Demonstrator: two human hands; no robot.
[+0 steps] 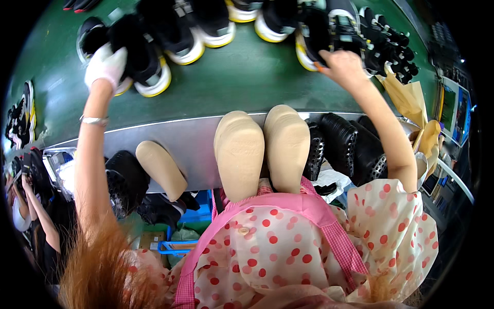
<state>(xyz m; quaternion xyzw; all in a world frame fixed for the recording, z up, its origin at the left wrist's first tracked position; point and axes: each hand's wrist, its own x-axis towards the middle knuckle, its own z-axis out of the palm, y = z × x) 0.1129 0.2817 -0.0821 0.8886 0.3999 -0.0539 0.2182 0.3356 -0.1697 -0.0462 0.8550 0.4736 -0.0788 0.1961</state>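
Note:
A row of black sneakers with white and yellow soles stands along the far part of the green table. My left hand [105,67], in a white glove, is closed over the heel of the leftmost sneaker [92,37]. Beside it is another sneaker [136,51]. My bare right hand [343,68] is curled at the heel of a sneaker [343,26] on the right, with something orange at the thumb. Its fingertips are partly hidden and a little blurred. Left of this hand stands one more sneaker [310,41].
Two beige shoe lasts [239,154] stand upright at the table's near metal edge [193,139]; another beige last [160,167] leans to the left. Black perforated moulds [339,141] sit right of them. Small black shoes [391,44] crowd the far right, near brown paper [406,98]. A co-worker's arm [41,216] shows at left.

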